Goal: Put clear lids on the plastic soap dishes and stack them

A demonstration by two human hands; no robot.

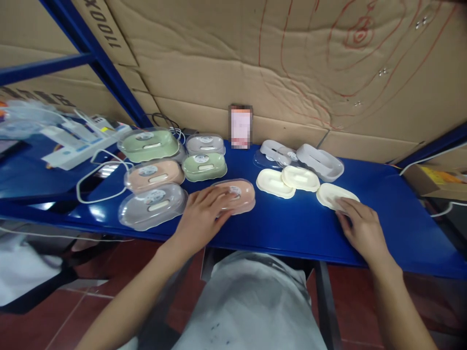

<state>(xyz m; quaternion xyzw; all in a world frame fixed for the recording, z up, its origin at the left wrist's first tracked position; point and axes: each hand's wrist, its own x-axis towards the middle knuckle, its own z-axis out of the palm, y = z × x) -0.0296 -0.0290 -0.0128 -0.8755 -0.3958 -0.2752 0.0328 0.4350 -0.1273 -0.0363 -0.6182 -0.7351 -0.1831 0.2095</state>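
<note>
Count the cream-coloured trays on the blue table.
3. Two cream trays overlap mid-table: one nearer, one just behind and right of it. The third cream tray lies further right, under the right hand's fingertips. None seems hidden.

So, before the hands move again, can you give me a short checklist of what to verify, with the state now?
1. Left hand on the pink box: ok, fingers rest on its clear lid.
2. Right hand on the cream tray: ok, fingertips touch its near edge.
3. Pink box lid fully shut: cannot tell, the hand covers part of it.
4. Bare table between the hands: ok, nothing lies there.
5. Other two cream trays apart from the touched one: ok, a gap shows.
6. White cable away from the pink box: ok, it lies far left.
</note>
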